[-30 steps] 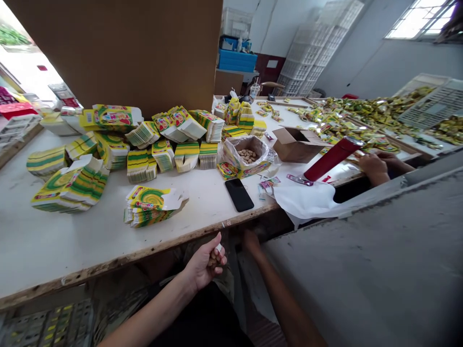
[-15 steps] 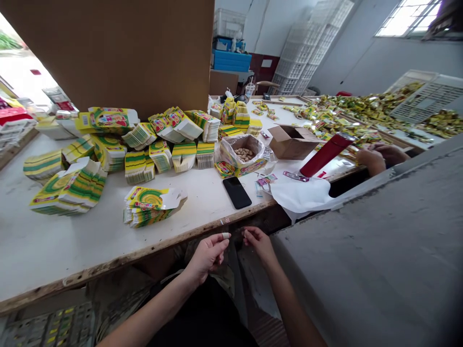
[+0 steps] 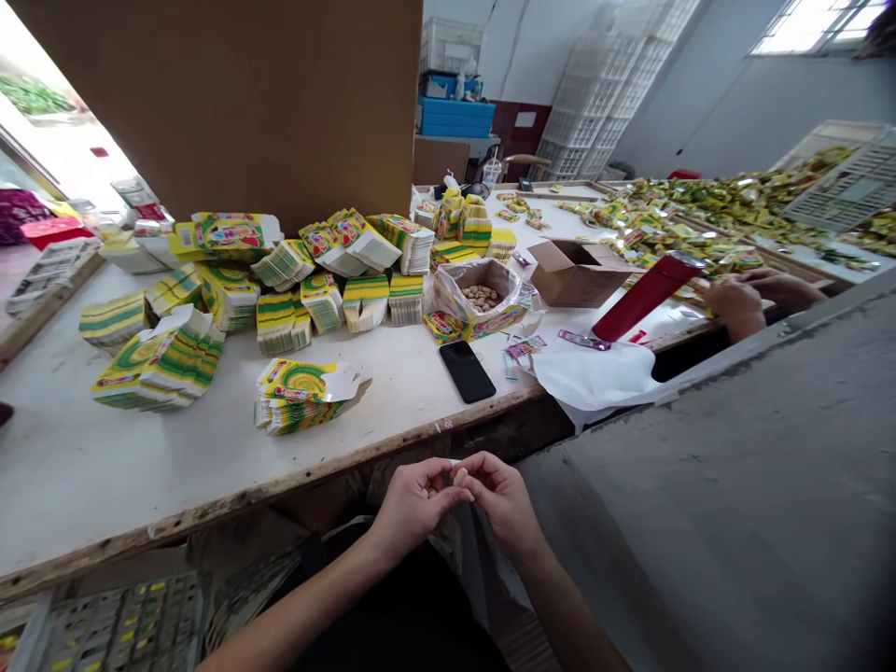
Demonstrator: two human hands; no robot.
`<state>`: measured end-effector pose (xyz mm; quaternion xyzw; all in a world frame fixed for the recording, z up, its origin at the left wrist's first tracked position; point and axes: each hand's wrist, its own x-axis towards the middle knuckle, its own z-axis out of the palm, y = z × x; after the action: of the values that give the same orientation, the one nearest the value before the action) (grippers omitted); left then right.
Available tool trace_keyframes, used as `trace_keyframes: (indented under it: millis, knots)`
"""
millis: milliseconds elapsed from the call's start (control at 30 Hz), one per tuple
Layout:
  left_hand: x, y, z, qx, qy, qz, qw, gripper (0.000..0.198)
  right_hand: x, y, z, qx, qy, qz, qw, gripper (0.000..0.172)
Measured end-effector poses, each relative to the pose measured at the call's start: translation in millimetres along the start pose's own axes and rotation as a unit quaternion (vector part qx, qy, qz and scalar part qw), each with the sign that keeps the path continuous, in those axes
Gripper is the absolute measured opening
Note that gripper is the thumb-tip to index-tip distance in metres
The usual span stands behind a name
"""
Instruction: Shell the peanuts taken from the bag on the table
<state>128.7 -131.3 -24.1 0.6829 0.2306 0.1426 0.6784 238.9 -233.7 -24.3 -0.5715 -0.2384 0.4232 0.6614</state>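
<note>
**Hands brought together below the table edge**

At the left, the left hand [image 3: 414, 499] is curled, with its fingertips pinched on a small pale piece [image 3: 460, 476] held just under the table edge [image 3: 280, 485]. What the piece is cannot be told. It is gripped from the other side by the closed right hand [image 3: 502, 499]. Half a second ago the hands were apart, so the piece is judged to be worked by both now. Above, a carton stack [image 3: 308, 397], a phone [image 3: 467, 371] and a box of nuts [image 3: 483, 299] are left untouched.
</note>
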Motion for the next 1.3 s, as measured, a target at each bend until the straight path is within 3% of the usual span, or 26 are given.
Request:
trace_keyframes:
  millis: [200, 400, 500, 667, 800, 933, 1167, 1300]
  knots:
    - [-0.2, -0.5, 0.1, 0.030, 0.021, 0.026, 0.999, 0.028, 1.1, 1.7, 3.1, -0.003, 0.014, -0.015, 1.000, 0.017]
    - [1.2, 3.2, 4.9, -0.180, 0.019, -0.024, 0.983, 0.030, 2.3, 3.1, 6.6, 0.097, 0.011, 0.000, 0.995, 0.021]
    - [-1.0, 6.0, 4.8, -0.152, 0.030, -0.015, 0.988, 0.029, 1.0, 2.0, 9.4, 0.082, 0.011, -0.006, 0.997, 0.019]
    - [-6.3, 7.5, 1.4, -0.006, 0.052, 0.051, 0.997, 0.027, -2.9, 2.2, 16.4, 0.065, 0.033, -0.011, 0.997, 0.019]
    - [-6.0, 9.1, -0.9, 0.051, 0.086, 0.073, 0.992, 0.024, -3.9, 3.3, 26.3, 0.108, 0.054, 0.003, 0.993, 0.019]
    - [-3.2, 8.7, -2.7, 0.032, 0.104, 0.066, 0.992, 0.025, -1.7, 2.8, 33.4, 0.195, 0.057, 0.043, 0.978, 0.024]
    - [-1.1, 7.0, -0.4, -0.073, 0.108, 0.022, 0.991, 0.023, 2.9, 6.1, 33.9, 0.252, 0.047, 0.072, 0.964, 0.027]
    - [-0.9, 8.1, -0.8, -0.056, 0.103, 0.033, 0.993, 0.020, 5.7, 15.9, 32.9, 0.279, 0.035, 0.098, 0.955, 0.028]
